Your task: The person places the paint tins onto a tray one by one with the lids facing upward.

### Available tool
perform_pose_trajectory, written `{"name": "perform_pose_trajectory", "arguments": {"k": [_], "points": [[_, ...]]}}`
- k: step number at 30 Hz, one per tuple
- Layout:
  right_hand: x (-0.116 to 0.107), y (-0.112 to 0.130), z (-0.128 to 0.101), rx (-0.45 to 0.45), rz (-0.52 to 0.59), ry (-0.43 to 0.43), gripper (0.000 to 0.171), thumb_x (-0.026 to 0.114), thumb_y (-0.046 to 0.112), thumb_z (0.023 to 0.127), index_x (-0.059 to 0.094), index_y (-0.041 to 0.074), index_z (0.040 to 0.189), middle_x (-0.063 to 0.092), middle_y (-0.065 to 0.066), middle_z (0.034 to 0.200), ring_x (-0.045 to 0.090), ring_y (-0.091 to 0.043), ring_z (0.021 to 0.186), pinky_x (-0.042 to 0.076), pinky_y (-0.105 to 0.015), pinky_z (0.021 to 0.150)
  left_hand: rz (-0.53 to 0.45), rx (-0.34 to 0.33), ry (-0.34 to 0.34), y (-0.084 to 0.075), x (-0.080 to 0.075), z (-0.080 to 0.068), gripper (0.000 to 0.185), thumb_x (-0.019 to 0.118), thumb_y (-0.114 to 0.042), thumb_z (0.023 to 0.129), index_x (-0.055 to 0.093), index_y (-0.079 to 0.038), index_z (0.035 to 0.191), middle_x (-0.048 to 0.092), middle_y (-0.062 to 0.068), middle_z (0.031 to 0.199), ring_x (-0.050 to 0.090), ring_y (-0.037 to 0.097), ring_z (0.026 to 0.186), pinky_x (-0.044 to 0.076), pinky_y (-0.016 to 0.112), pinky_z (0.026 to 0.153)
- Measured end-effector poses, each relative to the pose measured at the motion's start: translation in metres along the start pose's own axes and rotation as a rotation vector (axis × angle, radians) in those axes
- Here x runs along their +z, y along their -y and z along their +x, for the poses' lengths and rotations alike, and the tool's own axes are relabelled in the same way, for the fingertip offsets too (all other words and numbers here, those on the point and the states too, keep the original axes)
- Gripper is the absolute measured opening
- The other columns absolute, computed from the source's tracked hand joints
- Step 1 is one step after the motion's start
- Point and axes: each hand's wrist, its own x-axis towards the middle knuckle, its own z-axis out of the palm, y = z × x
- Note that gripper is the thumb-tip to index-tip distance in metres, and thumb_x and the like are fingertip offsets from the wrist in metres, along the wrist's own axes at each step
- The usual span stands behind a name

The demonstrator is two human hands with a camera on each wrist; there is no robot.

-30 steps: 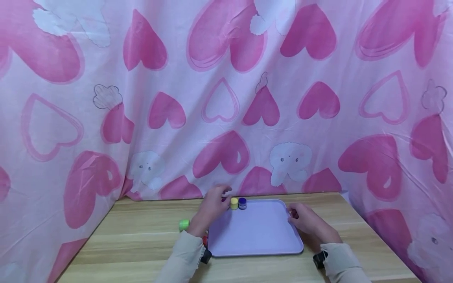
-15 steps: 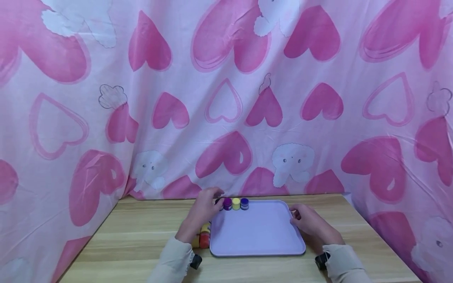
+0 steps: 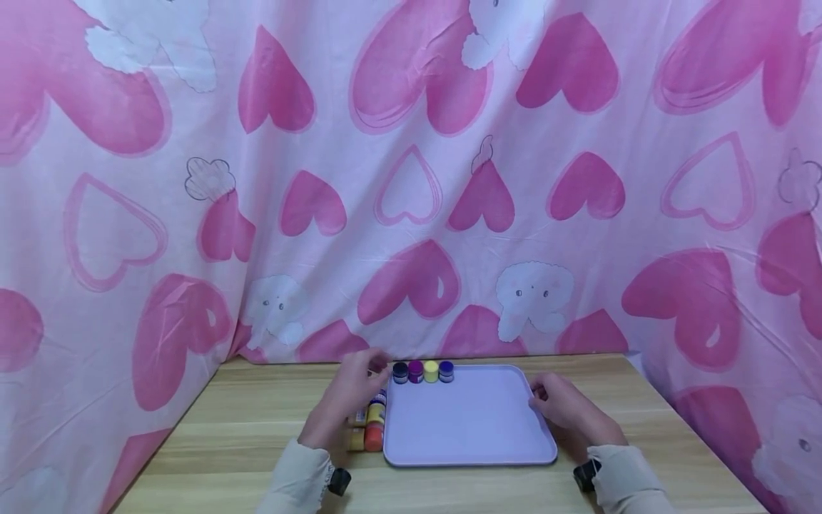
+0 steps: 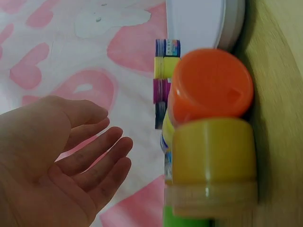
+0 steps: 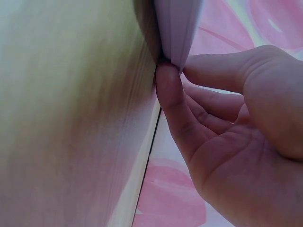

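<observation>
The lilac tray (image 3: 472, 421) is lying flat on the wooden table (image 3: 244, 428), and the right hand (image 3: 565, 407) is pinching its right rim between thumb and fingers (image 5: 170, 90), apparently to steady it. Along the tray's far edge four small paint pots (image 3: 423, 372) are standing in a touching row, seemingly lined up by colour. Just off the tray's left rim, more pots (image 4: 213, 137) are waiting in a cluster, orange-lidded and yellow-lidded nearest. The left hand (image 3: 349, 392) is hovering above that cluster, fingers (image 4: 102, 156) spread loosely, holding nothing
</observation>
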Motion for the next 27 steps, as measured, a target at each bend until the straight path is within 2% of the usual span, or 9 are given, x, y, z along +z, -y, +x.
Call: {"name": "perform_pose_trajectory", "arguments": {"k": [7,11,18,27], "points": [[-0.001,0.003,-0.002,0.004,-0.004,0.0,0.028,0.072,0.002,0.1,0.069,-0.004,0.128,0.071,-0.01,0.103,0.064,-0.021,0.089,0.066,-0.04,0.084,-0.006,-0.02,0.024,0.009,-0.012,-0.007,0.014,0.073,-0.013,0.103,0.078,-0.01,0.115,0.079,0.001,0.105,0.073,0.014,0.097,0.066,0.038,0.09],[-0.001,0.004,-0.002,0.002,-0.001,0.005,0.027,0.07,0.002,0.101,0.069,-0.005,0.128,0.071,-0.01,0.103,0.063,-0.02,0.089,0.066,-0.04,0.083,0.002,-0.02,0.072,0.015,-0.013,-0.01,0.013,0.075,-0.012,0.102,0.079,-0.007,0.112,0.078,0.001,0.1,0.072,0.014,0.092,0.066,0.036,0.086],[-0.001,0.003,-0.003,0.002,0.019,-0.001,0.027,0.071,0.001,0.101,0.069,-0.004,0.127,0.071,-0.009,0.103,0.064,-0.02,0.089,0.066,-0.04,0.084,0.019,-0.015,0.177,0.026,-0.007,-0.013,0.012,0.077,-0.019,0.101,0.079,-0.011,0.11,0.076,-0.001,0.099,0.069,0.014,0.09,0.062,0.031,0.078],[0.0,0.002,-0.005,-0.002,0.021,-0.012,0.027,0.071,0.001,0.101,0.069,-0.004,0.127,0.071,-0.01,0.103,0.064,-0.022,0.09,0.066,-0.04,0.085,0.069,0.045,0.179,0.03,0.008,-0.014,0.01,0.079,-0.022,0.099,0.079,-0.013,0.101,0.074,-0.003,0.094,0.066,0.013,0.088,0.062,0.035,0.081]]}}
